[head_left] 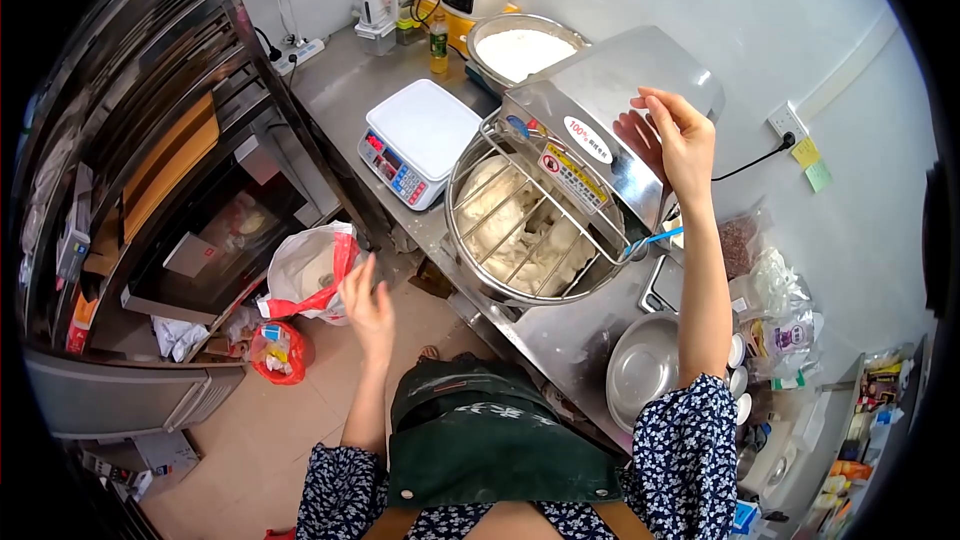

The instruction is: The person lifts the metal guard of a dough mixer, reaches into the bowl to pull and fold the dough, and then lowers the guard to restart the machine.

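A mixer (640, 70) with a shiny metal housing stands on the steel table. Its bowl (456, 250) holds pale dough (500, 220), seen through the wire guard (530, 230) over it. My right hand (680, 135) is raised beside the front of the housing, fingers bent and apart, holding nothing visible; whether it touches the metal is unclear. My left hand (367, 305) hangs left of the bowl with fingers apart and nothing in it, near a white and red bag (310, 270) of pale powder on the floor side.
On the steel table (335, 90) are a digital scale (425, 130), a large bowl of white powder (525, 52), a bottle (439, 45) and a kettle (376, 2). An empty metal bowl (642, 365) is at the right. Racks (150, 90) stand left; a red bag (280, 352) sits below.
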{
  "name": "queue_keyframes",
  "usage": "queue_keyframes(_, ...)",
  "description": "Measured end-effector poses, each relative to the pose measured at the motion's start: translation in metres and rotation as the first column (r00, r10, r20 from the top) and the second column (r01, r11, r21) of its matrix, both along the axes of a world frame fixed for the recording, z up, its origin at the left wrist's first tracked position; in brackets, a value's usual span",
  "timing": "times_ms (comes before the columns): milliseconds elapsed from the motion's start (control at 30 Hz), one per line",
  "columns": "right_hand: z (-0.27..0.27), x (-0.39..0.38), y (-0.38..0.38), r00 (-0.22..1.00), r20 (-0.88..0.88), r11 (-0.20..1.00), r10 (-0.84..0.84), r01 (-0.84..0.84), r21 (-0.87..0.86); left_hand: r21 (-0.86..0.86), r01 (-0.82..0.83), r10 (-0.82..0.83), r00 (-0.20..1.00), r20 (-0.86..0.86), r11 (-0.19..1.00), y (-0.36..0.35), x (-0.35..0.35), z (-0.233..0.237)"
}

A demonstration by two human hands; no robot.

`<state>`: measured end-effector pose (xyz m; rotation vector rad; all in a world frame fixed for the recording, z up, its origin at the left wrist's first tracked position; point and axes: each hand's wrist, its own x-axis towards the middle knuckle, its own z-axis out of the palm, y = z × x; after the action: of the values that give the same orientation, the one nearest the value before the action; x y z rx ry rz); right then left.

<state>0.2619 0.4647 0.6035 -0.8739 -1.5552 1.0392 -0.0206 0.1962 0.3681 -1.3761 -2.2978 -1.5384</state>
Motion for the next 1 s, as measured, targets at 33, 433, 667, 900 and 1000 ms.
queue_keyframes(33, -0.001, -0.001, 0.001, 0.998, -0.056, 0.998, 0.007, -0.010, -0.058, -0.029, -0.042, 0.041, 0.999, -0.034, 0.999, -0.012, -0.007, -0.015)
queue_keyframes(433, 0.012, -0.015, 0.017, 0.686, 0.542, 0.706, -0.485, -0.059, 0.706, -0.691, -0.135, 0.351, 0.918, 0.183, 0.711, -0.186, -0.038, -0.283)
queue_keyframes(667, 0.007, -0.014, 0.025, 0.778, 0.525, 0.682, -0.345, -0.177, 0.710, -0.885, 0.169, 0.639, 0.635, 0.434, 0.433, -0.229, -0.018, -0.326)
queue_keyframes(900, 0.008, -0.012, 0.024, 0.771, 0.579, 0.782, -0.264, -0.180, 0.596, -0.843, 0.087, 0.536, 0.736, 0.413, 0.530, -0.202, -0.019, -0.324)
queue_keyframes(1000, 0.009, -0.011, 0.023, 0.790, 0.556, 0.782, -0.258, -0.167, 0.601, -0.830, 0.097, 0.524, 0.734, 0.432, 0.549, -0.181, -0.022, -0.317)
